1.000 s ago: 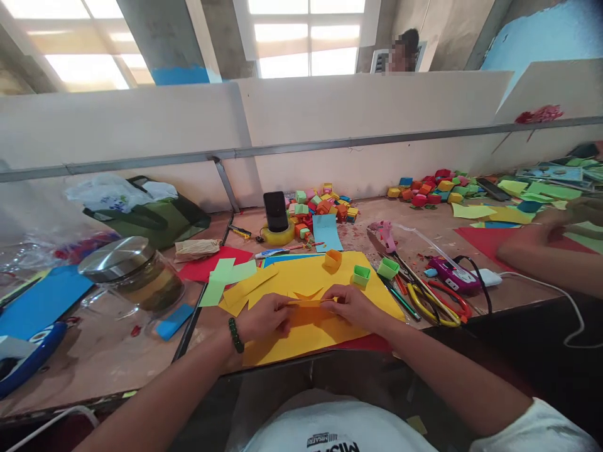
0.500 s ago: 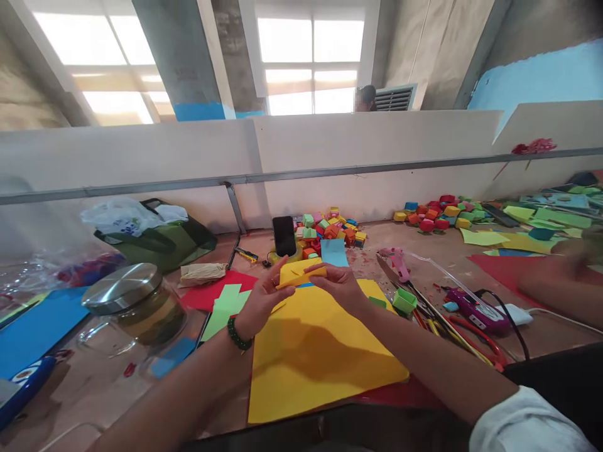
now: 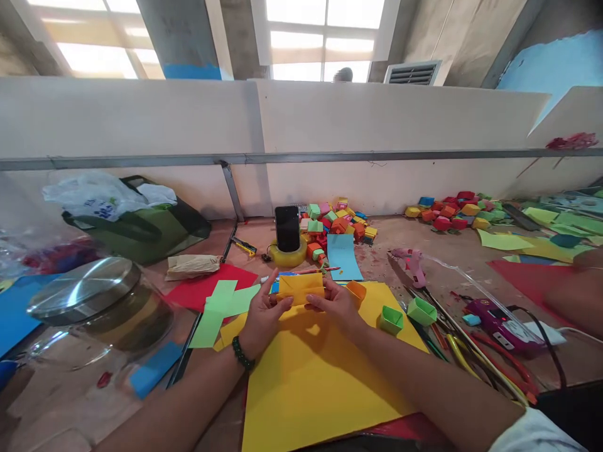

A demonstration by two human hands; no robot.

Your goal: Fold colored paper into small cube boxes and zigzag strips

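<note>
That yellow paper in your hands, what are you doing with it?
The person holds a small folded yellow paper piece up between the left hand and the right hand, pinching its two ends. Below lies a big yellow sheet. Little open paper boxes, one orange and two green, sit beside it, with a heap of colourful paper boxes behind a propped-up phone.

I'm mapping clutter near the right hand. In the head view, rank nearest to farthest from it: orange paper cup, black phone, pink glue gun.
From the right hand:
1. Orange paper cup, just right of it.
2. Black phone, behind, upright.
3. Pink glue gun, far right.
</note>
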